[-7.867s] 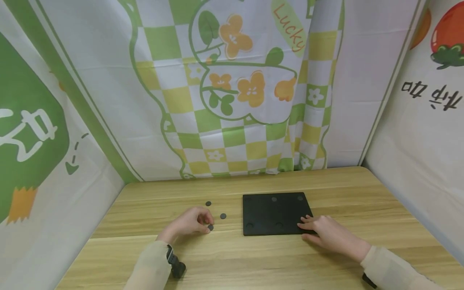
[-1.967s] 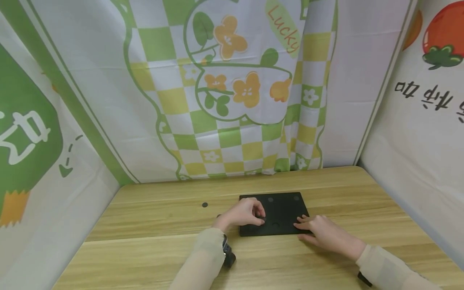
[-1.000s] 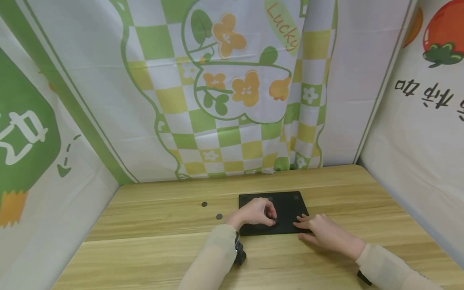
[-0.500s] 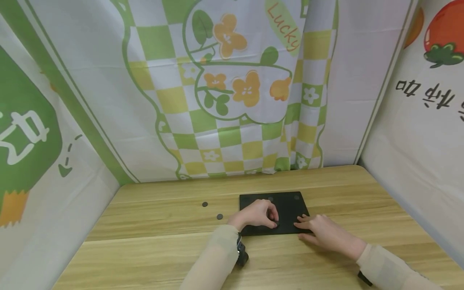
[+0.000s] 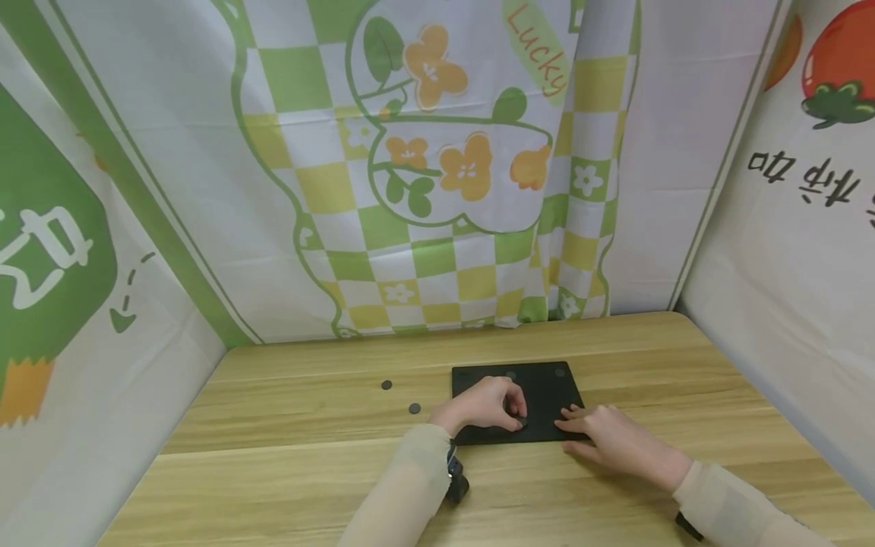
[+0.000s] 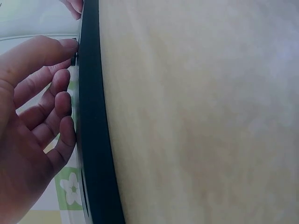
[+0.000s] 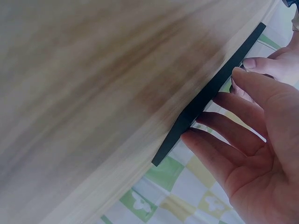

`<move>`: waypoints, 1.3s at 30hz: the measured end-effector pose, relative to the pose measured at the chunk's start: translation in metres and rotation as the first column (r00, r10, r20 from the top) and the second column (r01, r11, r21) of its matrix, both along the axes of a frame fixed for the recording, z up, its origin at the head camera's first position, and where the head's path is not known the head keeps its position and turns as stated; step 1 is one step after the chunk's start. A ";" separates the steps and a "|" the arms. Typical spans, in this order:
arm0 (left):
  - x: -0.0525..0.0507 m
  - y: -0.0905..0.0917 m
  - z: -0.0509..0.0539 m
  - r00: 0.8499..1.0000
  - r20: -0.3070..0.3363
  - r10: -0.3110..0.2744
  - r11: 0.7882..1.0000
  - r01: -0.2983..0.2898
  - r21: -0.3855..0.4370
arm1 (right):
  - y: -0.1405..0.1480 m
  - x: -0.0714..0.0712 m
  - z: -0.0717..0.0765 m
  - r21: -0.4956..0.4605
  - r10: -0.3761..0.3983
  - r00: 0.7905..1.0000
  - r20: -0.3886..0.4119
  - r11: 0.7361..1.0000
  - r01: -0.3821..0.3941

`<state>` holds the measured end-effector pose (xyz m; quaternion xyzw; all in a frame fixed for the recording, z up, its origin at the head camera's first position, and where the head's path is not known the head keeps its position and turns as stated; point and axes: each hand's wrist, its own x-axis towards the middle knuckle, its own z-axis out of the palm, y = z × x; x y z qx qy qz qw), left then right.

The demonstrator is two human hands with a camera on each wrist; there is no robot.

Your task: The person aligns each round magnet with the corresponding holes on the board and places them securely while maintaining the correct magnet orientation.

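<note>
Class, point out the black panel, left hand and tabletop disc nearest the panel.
Black panel [image 5: 542, 393], head view: bare surface.
Left hand [image 5: 487, 402], head view: its back.
Nearest tabletop disc [image 5: 415, 409], head view: top face.

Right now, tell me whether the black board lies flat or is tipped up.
Flat: in the left wrist view, the black board lies against the table, no gap showing beneath.

2 hands [image 5: 487, 403] [image 5: 608, 437], 1 board [image 5: 547, 391], 2 tabletop discs [image 5: 386, 385] [image 5: 415, 409]
</note>
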<state>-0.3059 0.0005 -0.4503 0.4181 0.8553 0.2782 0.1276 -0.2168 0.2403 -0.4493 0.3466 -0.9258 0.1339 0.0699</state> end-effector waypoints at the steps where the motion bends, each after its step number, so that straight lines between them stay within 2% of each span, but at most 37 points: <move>1: 0.000 0.000 0.000 1.000 0.001 -0.001 1.000 0.001 0.001 | 0.000 0.000 0.000 -0.001 0.004 1.000 -0.004 1.000 -0.004; 21: 0.004 -0.001 0.004 1.000 0.018 0.001 1.000 -0.001 -0.002 | 0.000 0.000 0.002 -0.011 0.016 1.000 0.006 1.000 -0.016; 39: 0.002 -0.001 0.002 1.000 0.018 -0.020 1.000 0.020 -0.017 | -0.001 0.000 0.001 -0.005 -0.005 1.000 0.017 1.000 0.005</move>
